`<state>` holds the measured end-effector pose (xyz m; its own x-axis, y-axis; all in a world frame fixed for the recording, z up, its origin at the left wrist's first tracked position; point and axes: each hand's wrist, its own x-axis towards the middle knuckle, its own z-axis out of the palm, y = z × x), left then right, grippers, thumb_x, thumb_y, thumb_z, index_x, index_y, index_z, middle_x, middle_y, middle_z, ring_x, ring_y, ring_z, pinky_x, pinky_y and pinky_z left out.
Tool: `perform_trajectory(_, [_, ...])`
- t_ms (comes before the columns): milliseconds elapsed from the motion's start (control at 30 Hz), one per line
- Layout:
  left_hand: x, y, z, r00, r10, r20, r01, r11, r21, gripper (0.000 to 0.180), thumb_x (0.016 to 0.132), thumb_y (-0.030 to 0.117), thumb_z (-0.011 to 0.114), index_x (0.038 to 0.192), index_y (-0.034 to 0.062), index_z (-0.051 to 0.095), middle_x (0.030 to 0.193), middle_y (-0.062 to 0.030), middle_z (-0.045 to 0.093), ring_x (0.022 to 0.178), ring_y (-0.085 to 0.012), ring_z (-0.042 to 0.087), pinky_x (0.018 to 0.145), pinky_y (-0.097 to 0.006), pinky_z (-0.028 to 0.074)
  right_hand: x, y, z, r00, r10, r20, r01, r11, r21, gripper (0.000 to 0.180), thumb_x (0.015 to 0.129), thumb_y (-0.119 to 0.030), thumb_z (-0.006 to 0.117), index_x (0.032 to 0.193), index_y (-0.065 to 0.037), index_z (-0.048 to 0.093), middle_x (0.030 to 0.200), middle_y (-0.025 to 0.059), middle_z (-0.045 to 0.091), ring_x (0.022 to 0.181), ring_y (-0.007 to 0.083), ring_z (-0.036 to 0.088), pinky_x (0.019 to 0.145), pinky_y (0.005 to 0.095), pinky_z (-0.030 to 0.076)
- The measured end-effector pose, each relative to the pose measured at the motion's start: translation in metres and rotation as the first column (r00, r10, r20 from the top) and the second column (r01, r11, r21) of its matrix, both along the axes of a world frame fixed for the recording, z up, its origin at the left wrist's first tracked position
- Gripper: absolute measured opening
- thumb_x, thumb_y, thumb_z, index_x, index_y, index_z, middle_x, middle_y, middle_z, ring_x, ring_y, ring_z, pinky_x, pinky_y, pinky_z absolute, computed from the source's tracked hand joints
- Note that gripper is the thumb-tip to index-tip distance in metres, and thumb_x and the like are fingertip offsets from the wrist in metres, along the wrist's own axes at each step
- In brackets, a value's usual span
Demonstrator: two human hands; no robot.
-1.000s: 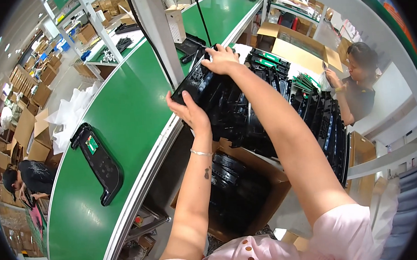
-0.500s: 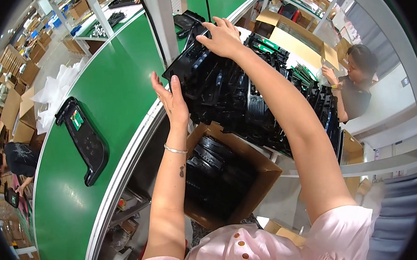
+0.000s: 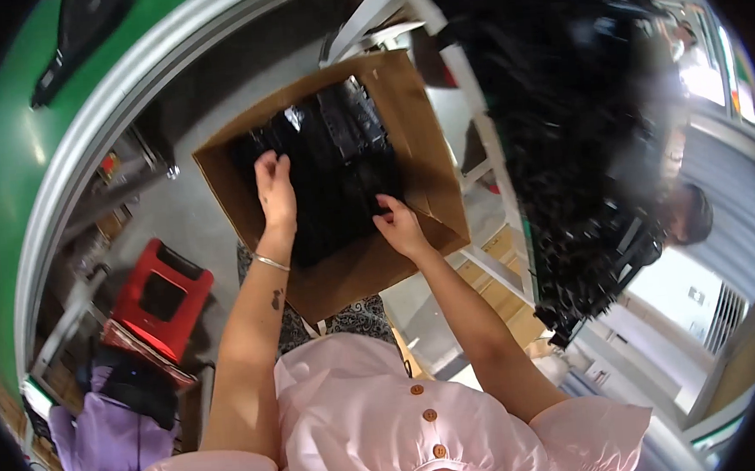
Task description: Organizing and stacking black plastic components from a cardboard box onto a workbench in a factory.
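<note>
An open cardboard box [image 3: 432, 157] stands below me, with black shiny plastic parts [image 3: 352, 119] stacked inside. My left hand [image 3: 277, 194] reaches over the left part of the box, its bent fingers a little apart. Opposite it, my right hand [image 3: 401, 228] hovers at the box's near right side, thumb and fingers apart. Nothing shows in either hand. The dark parts beneath make it hard to see whether the fingertips touch them.
At the right, a large heap of black plastic parts [image 3: 562, 126] rests on a white-framed stand. A curved green worktable [image 3: 5, 165] with a black part [image 3: 88, 33] runs along the left. A red stool [image 3: 161, 294] and purple cloth [image 3: 111, 429] are lower left. A blurred person [image 3: 689, 214] is far right.
Both hands have left the heap of black parts and come down into the cardboard box. The view has tilted down toward the box and floor.
</note>
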<state>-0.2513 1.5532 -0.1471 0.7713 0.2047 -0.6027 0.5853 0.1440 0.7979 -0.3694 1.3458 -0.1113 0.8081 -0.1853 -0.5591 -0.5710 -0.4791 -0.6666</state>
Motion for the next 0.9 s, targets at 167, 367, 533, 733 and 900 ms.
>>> perform_trajectory(167, [-0.142, -0.008, -0.176, 0.825, -0.051, -0.563, 0.004, 0.996, -0.084, 0.051, 0.081, 0.034, 0.061, 0.124, 0.0116, 0.045, 0.106, -0.0046, 0.052, 0.099, -0.0194, 0.047, 0.089, -0.034, 0.035, -0.061, -0.053, -0.19, 0.92, 0.099, -0.378, -0.182, 0.965, -0.19, 0.053, 0.076, -0.018, 0.063, 0.124, 0.0, 0.046, 0.113, 0.0196, 0.057, 0.1, 0.0304, 0.058, 0.088, 0.0361, 0.045])
perform_trajectory(367, [-0.193, -0.073, -0.315, 0.734, -0.268, -0.624, 0.299, 0.952, -0.057, 0.096, 0.068, 0.045, 0.073, 0.136, -0.005, 0.027, 0.137, -0.0204, 0.037, 0.129, -0.0306, 0.033, 0.105, -0.034, 0.027, -0.039, -0.11, -0.34, 0.973, -0.004, -0.231, -0.091, 0.913, -0.398, 0.083, 0.07, -0.03, 0.074, 0.132, 0.005, 0.032, 0.126, 0.0232, 0.046, 0.117, 0.0333, 0.046, 0.099, 0.0369, 0.037])
perform_trajectory(533, [-0.189, -0.127, -0.357, 0.786, -0.193, -0.587, 0.375, 0.904, 0.204, 0.13, 0.053, 0.051, 0.082, 0.14, -0.0041, 0.002, 0.142, -0.0297, 0.014, 0.133, -0.041, 0.017, 0.108, -0.044, 0.022, -0.029, -0.167, -0.408, 0.929, -0.22, -0.298, 0.258, 0.962, 0.094, 0.099, 0.063, -0.035, 0.082, 0.135, 0.005, 0.025, 0.136, 0.0196, 0.036, 0.126, 0.0298, 0.034, 0.107, 0.0378, 0.026])
perform_trajectory(733, [-0.198, -0.149, -0.365, 0.803, -0.189, -0.565, 0.445, 0.821, 0.358, 0.136, 0.05, 0.054, 0.083, 0.139, -0.0063, 0.0, 0.142, -0.0285, 0.016, 0.132, -0.0383, 0.02, 0.108, -0.044, 0.022, -0.042, -0.177, -0.429, 0.927, -0.143, -0.346, 0.225, 0.951, 0.212, 0.105, 0.061, -0.025, 0.084, 0.138, 0.0, 0.018, 0.135, 0.0161, 0.036, 0.127, 0.0262, 0.032, 0.107, 0.0365, 0.025])
perform_trajectory(900, [-0.211, -0.141, -0.376, 0.871, -0.083, -0.484, 0.293, 0.879, 0.376, 0.122, 0.052, 0.049, 0.084, 0.136, -0.0069, 0.015, 0.136, -0.0308, 0.026, 0.127, -0.0406, 0.027, 0.106, -0.045, 0.025, -0.045, -0.169, -0.411, 0.948, 0.001, -0.318, 0.019, 0.998, 0.06, 0.099, 0.064, -0.019, 0.082, 0.14, -0.005, 0.019, 0.132, 0.0126, 0.041, 0.12, 0.0223, 0.041, 0.104, 0.0328, 0.03])
